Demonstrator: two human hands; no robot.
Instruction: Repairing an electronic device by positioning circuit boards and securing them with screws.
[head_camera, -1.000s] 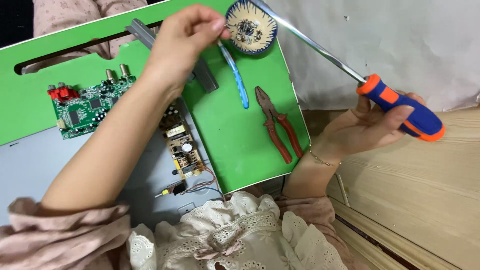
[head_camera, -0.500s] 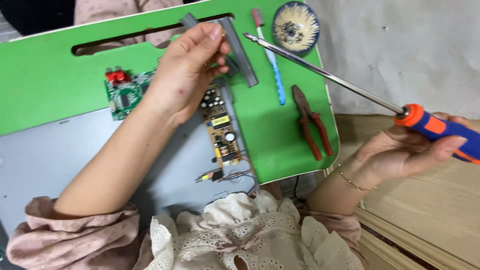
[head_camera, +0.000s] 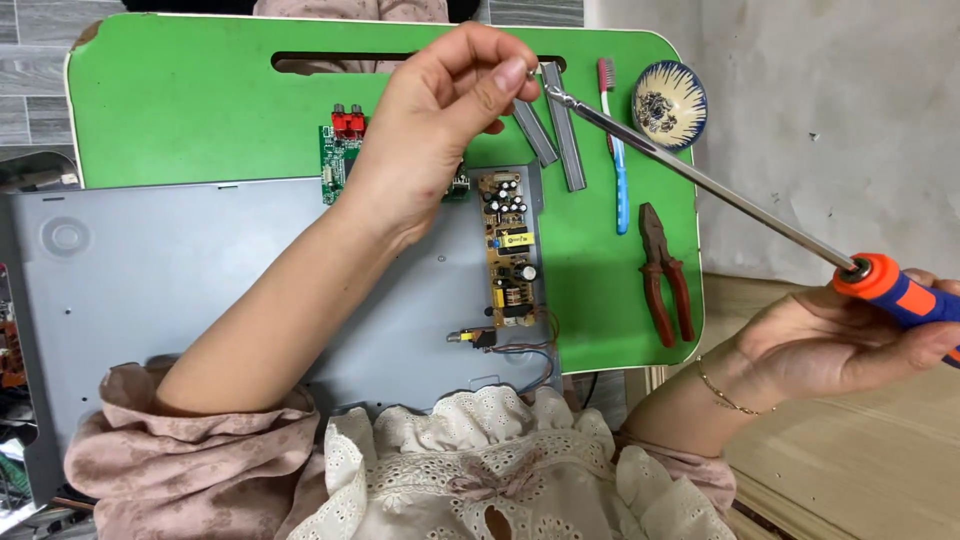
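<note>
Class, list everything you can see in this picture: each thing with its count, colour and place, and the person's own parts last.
screwdriver: 1, steel shaft, orange-blue handle, held across the right
green table: 1, under everything
grey panel: 1, on table, left
yellow circuit board: 1, on panel
green circuit board: 1, red sockets, behind left hand
metal strips: 2, grey, top
toothbrush: 1, blue
bowl: 1, patterned, top right
pliers: 1, red handles
left hand: at screwdriver tip
right hand: grips handle

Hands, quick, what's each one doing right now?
Left hand: fingers pinched together at the screwdriver tip; what they pinch cannot be told.
Right hand: closed on the screwdriver's orange and blue handle.
</note>
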